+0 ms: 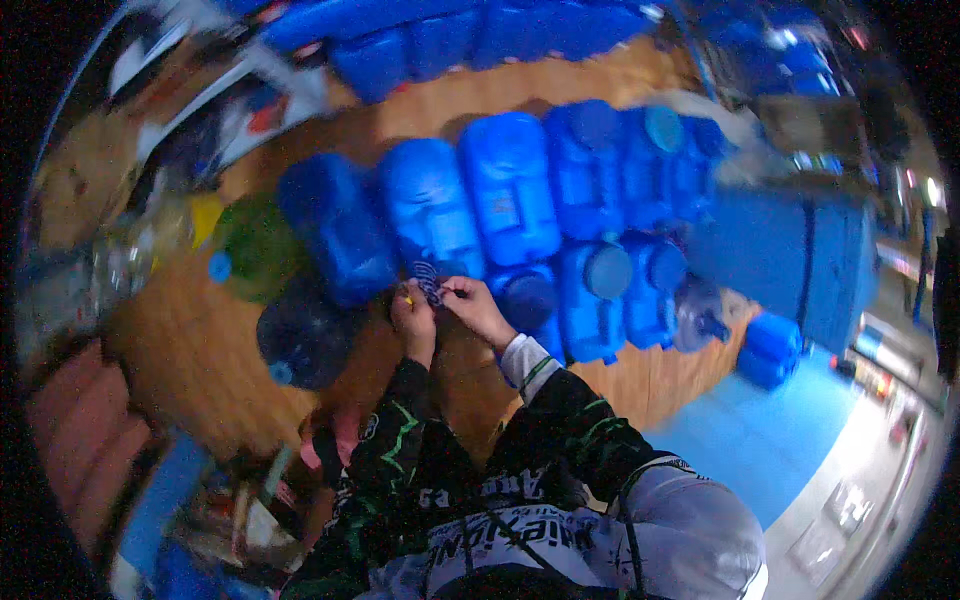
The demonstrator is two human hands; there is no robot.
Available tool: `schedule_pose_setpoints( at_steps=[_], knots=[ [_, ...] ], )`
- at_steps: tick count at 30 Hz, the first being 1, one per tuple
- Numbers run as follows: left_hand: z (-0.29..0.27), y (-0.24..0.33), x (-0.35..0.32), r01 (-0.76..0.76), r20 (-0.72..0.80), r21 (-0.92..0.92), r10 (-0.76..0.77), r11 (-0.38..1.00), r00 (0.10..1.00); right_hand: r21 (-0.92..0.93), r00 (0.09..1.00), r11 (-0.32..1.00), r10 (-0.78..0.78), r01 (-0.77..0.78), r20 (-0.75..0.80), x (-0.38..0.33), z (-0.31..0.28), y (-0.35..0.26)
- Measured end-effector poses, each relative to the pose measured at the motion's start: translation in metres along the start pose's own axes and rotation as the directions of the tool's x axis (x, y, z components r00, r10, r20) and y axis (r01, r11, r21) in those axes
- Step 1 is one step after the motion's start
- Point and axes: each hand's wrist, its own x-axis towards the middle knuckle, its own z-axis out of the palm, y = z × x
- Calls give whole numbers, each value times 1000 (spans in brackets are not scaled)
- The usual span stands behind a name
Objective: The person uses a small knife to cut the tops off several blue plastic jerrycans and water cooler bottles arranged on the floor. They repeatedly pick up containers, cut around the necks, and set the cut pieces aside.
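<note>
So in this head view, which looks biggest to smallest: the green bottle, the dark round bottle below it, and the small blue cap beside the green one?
1-2. Green bottle and dark round bottle: look alike, too close to rank.
3. Small blue cap, clearly smallest.

Roughly ten blue jerrycans (508,190) in rows, one green bottle (262,247), one dark round bottle (303,335), two hands.
</note>
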Motion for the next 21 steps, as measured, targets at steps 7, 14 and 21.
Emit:
schedule_pose_setpoints(
  at_steps=[7,14,21],
  knots=[
    [181,101,-109,-244,669,80,129,967,732,85,924,989,-78,118,-375,-125,-201,-23],
    [357,113,-236,49,540,13,-48,999,840,-71,602,991,-127,116,-789,-204,-398,-17],
    [396,103,-305,434,597,-113,-288,894,749,-571,386,556,-424,-604,-820,-146,-610,48]
  ],
)
